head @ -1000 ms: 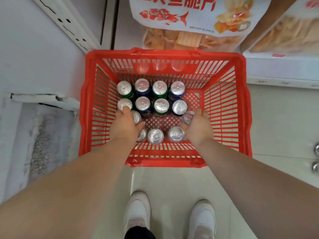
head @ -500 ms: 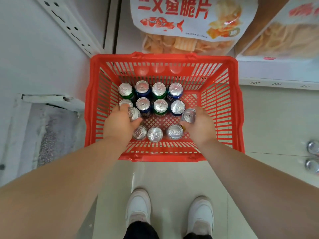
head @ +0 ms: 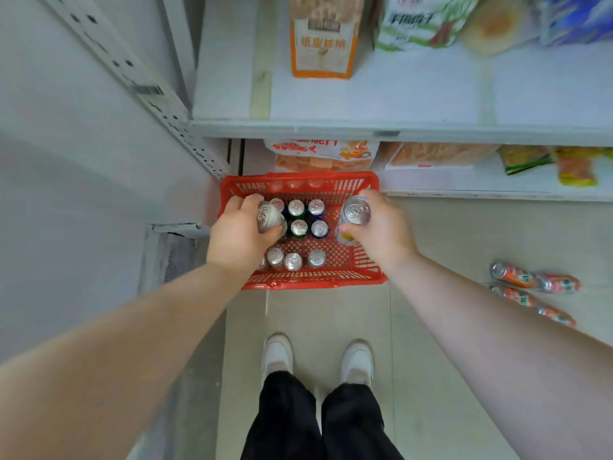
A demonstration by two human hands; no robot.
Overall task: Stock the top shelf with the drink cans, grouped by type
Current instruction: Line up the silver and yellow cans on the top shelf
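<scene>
Left hand (head: 238, 237) wrapped round left can (head: 268, 216), tilted, above basket's left edge. Red basket (head: 315, 284) on floor at foot of shelf (head: 414, 94). Basket cans (head: 299, 227) upright inside: cluster toward far-left corner, row along near wall. Right hand (head: 381, 230) clutching right can (head: 355, 212), yellow-sided, above basket's right edge. Far right: orange cans (head: 530, 280) lying on floor, well apart from basket. Snack packs (head: 320, 38) on shelf.

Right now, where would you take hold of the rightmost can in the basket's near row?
Probably round its side wall just under the lid, coming from above: the rightmost can stands upright in the red basket, with bare basket floor on its right for fingers and a neighbouring can on its left.
</scene>
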